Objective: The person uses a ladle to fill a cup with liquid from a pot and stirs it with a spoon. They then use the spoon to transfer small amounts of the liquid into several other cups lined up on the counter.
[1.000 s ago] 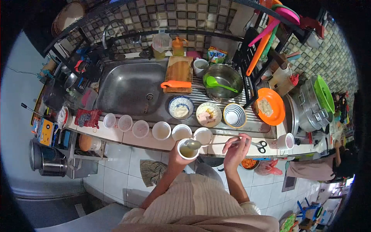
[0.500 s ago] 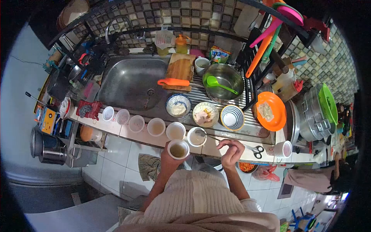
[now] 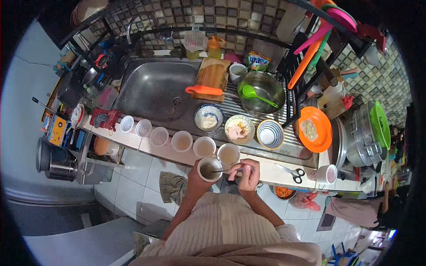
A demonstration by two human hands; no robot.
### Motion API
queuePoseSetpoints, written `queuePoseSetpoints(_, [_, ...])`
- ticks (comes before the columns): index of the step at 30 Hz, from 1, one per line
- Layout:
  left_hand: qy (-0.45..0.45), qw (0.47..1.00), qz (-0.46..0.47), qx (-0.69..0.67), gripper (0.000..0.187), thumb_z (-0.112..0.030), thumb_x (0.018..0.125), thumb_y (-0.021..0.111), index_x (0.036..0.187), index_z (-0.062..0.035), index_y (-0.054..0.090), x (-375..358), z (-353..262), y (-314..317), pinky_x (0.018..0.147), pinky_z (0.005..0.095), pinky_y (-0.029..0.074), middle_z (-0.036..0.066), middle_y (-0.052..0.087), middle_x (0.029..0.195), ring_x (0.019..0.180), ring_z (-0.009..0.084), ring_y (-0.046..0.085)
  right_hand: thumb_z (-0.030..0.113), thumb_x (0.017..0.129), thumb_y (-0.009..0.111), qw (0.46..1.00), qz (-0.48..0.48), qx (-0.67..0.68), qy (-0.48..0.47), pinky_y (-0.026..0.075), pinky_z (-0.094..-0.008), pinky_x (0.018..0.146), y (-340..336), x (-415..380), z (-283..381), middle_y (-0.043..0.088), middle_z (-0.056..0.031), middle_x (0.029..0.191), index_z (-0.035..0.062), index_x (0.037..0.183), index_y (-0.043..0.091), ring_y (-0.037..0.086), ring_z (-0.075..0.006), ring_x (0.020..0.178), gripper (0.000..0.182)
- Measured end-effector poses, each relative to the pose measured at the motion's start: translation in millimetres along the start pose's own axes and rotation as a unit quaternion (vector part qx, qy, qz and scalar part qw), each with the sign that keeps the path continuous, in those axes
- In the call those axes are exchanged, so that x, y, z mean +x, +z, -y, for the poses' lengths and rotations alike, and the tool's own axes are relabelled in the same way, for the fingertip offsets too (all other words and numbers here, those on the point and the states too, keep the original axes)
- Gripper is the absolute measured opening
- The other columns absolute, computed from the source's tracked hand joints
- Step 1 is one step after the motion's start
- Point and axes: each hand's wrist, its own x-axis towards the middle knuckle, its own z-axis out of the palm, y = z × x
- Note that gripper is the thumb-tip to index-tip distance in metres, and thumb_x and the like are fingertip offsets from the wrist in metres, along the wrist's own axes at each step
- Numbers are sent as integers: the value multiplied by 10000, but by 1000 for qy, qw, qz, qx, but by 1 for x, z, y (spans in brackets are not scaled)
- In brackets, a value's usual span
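Note:
My left hand (image 3: 198,182) is wrapped round a white cup (image 3: 210,169) with murky liquid in it, held in front of the counter edge. A metal spoon (image 3: 220,170) dips into this cup, its handle pinched in my right hand (image 3: 247,174). Just beyond, a filled plastic cup (image 3: 228,154) stands on the counter, and beside it is another filled cup (image 3: 204,146). The row of cups continues leftward with a cup (image 3: 182,141) and several more. Farther back are a bowl with pinkish food (image 3: 239,130) and a bowl with white paste (image 3: 208,118).
Behind are a sink (image 3: 155,88), a wooden board (image 3: 209,80) and a steel pot (image 3: 262,94) with a green spoon. To the right stand a striped bowl (image 3: 270,134), an orange plate (image 3: 314,129), scissors (image 3: 296,173) and stacked cups (image 3: 326,174). A person (image 3: 359,208) is at far right.
The spoon has moved from the rightmost cup of the row into the cup in my left hand. My right hand has shifted left, and the view has moved slightly.

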Motion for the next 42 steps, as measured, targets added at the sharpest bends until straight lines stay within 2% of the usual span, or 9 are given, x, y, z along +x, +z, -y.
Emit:
queuePoseSetpoints(4, [2,1000,13,0,580,-147,557,794,1042,-45,492,4,-3,-4,728,333,476,122,607,944,856,236,603,205,942,294,986,-105,57,116,405,-255,354,10,7,7,517,-174,606,19,1012,345,449,-176,368,205])
queuePoseSetpoints(10, [-16,999,14,-28,570,-149,555,801,1023,-44,494,9,3,-16,730,323,476,105,607,924,848,201,597,206,938,328,965,-173,142,139,405,-246,373,11,21,15,525,-146,627,47,1025,340,473,-169,399,182])
queuePoseSetpoints(16, [13,997,45,-67,581,-156,552,814,1011,-18,485,20,8,-26,758,308,465,102,603,931,861,173,584,229,939,330,963,-218,138,79,375,-239,355,20,31,18,519,-125,613,58,1023,351,444,-155,378,192])
queuePoseSetpoints(20, [43,996,47,-65,559,-171,559,803,1002,-43,486,24,18,-29,739,329,469,106,603,907,847,214,600,247,937,340,955,-268,124,38,322,-216,337,20,35,16,513,-119,628,62,1014,381,394,-142,342,204])
queuePoseSetpoints(29, [44,991,105,-65,604,-127,549,812,1042,-19,480,21,40,-42,788,320,451,96,580,962,890,178,565,257,935,351,936,-348,51,-32,349,-212,330,-15,28,16,499,-104,609,51,994,397,387,-126,364,219])
queuePoseSetpoints(35, [46,987,124,-90,621,-117,539,818,1050,-21,477,16,54,-45,801,313,446,86,577,969,893,167,558,231,948,296,957,-255,-120,-72,422,-236,406,-16,6,14,560,-171,687,13,995,391,500,-166,422,242])
queuePoseSetpoints(38, [5,986,143,-90,617,-110,541,817,1050,-21,480,15,47,-52,807,308,442,82,576,979,905,158,553,256,940,306,941,-157,-207,-217,442,-245,437,-12,0,20,567,-206,807,-16,1019,383,540,-193,468,294])
queuePoseSetpoints(40, [37,983,145,-101,606,-109,545,815,1046,-21,486,14,47,-54,799,300,446,81,583,976,906,148,555,278,935,311,930,-168,-214,-247,450,-245,407,-1,-1,26,539,-189,804,-10,1012,380,519,-193,450,306])
queuePoseSetpoints(42, [40,985,143,-89,600,-109,546,813,1044,-25,490,12,50,-55,785,300,454,82,589,967,892,150,565,283,934,301,918,-283,-128,-247,446,-245,354,14,-2,33,498,-162,766,2,983,375,486,-188,422,294])
